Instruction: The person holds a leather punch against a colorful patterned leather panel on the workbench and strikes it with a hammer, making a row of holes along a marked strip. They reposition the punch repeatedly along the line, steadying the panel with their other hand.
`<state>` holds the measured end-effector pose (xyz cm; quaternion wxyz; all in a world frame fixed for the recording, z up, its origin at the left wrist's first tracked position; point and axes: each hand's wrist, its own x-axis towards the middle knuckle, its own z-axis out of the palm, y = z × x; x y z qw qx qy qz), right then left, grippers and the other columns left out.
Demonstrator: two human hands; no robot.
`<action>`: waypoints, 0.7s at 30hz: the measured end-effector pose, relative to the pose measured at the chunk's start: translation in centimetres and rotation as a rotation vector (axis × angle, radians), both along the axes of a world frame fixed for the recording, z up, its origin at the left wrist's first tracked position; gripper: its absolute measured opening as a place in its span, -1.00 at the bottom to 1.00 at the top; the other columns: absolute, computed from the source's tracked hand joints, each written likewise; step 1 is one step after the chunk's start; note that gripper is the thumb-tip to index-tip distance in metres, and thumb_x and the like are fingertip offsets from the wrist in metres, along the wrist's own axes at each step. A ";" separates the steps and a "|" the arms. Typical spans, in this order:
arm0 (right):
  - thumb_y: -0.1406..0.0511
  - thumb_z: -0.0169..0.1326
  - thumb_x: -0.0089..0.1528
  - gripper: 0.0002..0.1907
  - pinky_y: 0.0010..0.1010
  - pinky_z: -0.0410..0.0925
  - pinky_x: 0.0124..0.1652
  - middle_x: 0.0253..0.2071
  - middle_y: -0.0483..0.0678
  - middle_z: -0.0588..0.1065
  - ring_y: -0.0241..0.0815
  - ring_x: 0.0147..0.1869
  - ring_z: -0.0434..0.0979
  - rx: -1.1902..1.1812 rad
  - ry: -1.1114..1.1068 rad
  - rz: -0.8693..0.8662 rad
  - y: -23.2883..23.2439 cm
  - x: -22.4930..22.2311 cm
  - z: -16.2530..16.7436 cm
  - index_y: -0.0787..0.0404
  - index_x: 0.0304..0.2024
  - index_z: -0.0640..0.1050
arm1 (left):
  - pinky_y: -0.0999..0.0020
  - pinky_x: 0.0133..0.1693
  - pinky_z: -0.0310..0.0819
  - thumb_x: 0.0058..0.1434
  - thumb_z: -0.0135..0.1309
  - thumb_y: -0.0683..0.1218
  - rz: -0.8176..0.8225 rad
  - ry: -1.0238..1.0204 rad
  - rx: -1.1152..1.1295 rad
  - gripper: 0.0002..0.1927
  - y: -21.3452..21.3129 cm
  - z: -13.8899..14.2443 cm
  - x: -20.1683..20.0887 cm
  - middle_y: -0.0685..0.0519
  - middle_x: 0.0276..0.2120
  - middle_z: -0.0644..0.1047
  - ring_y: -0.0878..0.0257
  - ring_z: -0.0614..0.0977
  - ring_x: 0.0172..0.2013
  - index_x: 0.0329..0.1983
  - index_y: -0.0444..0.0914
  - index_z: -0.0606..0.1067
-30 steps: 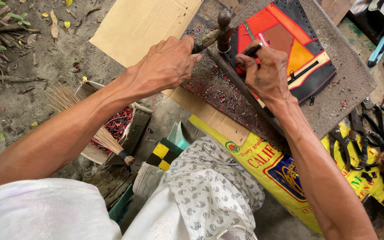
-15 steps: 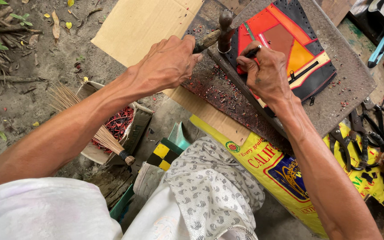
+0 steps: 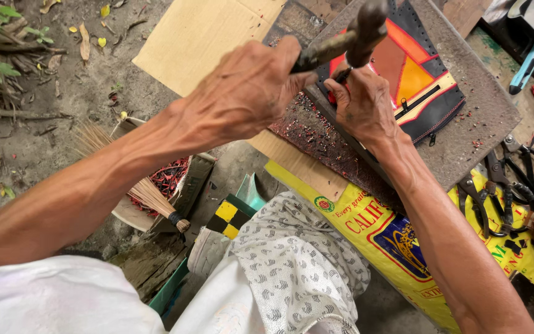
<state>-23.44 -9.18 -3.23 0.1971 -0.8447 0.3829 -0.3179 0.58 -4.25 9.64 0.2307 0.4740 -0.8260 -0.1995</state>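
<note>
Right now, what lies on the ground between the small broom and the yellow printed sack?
In the head view, between the small broom and the yellow printed sack lie a yellow-and-black checkered block and the person's patterned cloth.

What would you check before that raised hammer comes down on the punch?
1. Left hand grips the hammer firmly: ok.
2. Right hand holds the punch tool against the colourful leather piece: ok.
3. Punch tip placed on the intended spot: cannot tell, fingers hide it.
4. Right fingers out of the hammer's path: not ok, they sit just under the head.
5. Leather lies flat on the work board: ok.
</note>
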 end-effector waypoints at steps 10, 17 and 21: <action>0.37 0.21 0.39 -0.83 -0.08 0.36 -0.31 -0.36 0.21 0.46 0.23 -0.29 0.53 -0.033 0.031 -0.024 -0.3 -0.2 -0.6 0.34 -0.15 0.49 | 0.06 -0.59 0.26 0.50 0.05 -0.05 -0.019 0.079 -0.081 -0.69 0.3 -0.7 -1.0 -0.16 -0.64 0.40 -0.10 0.48 -0.64 -0.15 -0.39 0.29; 0.36 0.20 0.40 -0.83 -0.09 0.37 -0.28 -0.39 0.16 0.44 0.20 -0.30 0.52 0.013 -0.030 0.007 0.0 -0.1 -0.1 0.32 -0.18 0.47 | 0.09 -0.58 0.25 0.56 -0.03 -0.10 -0.023 0.229 -0.104 -0.73 0.7 -2.6 -0.3 -0.15 -0.63 0.40 -0.01 0.46 -0.65 -0.09 -0.42 0.26; 0.38 0.20 0.36 -0.84 -0.09 0.37 -0.26 -0.34 0.16 0.45 0.21 -0.26 0.52 -0.027 0.005 0.016 -0.1 -0.1 0.0 0.31 -0.20 0.47 | 0.10 -0.67 0.27 0.48 0.02 -0.04 0.031 -0.035 0.108 -0.69 0.3 -1.4 -0.5 -0.08 -0.70 0.42 0.09 0.47 -0.74 -0.19 -0.38 0.29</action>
